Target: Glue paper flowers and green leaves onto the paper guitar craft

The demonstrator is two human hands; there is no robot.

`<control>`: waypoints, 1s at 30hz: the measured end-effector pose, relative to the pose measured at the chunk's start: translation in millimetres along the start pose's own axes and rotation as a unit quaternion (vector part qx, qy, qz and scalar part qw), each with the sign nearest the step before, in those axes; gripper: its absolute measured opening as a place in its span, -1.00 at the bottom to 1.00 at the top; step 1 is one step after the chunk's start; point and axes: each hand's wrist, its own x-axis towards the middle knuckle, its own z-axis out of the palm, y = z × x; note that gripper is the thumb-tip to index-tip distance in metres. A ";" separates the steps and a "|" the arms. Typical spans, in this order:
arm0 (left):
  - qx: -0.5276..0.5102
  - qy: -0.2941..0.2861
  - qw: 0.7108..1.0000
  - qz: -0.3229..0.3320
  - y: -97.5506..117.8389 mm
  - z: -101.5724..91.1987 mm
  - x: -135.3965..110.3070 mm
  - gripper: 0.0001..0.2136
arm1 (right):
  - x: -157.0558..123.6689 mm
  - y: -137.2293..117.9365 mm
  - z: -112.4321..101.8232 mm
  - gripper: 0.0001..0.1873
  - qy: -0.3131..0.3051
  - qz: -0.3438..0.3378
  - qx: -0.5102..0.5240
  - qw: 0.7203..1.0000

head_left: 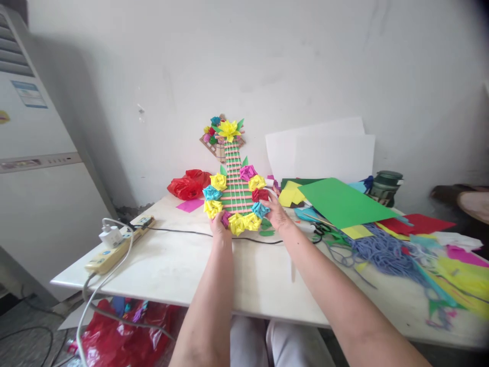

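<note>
A paper-flower guitar (237,196) is held upright above the table, facing me. Its green body and neck carry pink cross strips and white strings, with yellow, blue, red and magenta paper roses round the edge. A yellow flower (229,130) with green leaves tops the neck. My left hand (220,225) grips the lower left edge, fingers partly hidden behind it. On the right edge, beside the blue and red roses, my right hand (275,210) is closed round the rim. Behind the neck, a woven craft piece with small flowers (207,137) is partly covered.
A power strip (110,255) with a white charger lies at the left; a black cord (179,232) crosses the table (160,275). A red plastic bag (187,186) sits at the back. Green card (344,201), scissors (320,230), blue-grey yarn (385,250) and paper scraps crowd the right.
</note>
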 end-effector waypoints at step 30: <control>0.025 -0.092 0.995 -0.028 -27.8 12.6 24.5 -0.75 | 30.9 3.5 -35.1 -0.70 0.008 0.031 0.048 0.998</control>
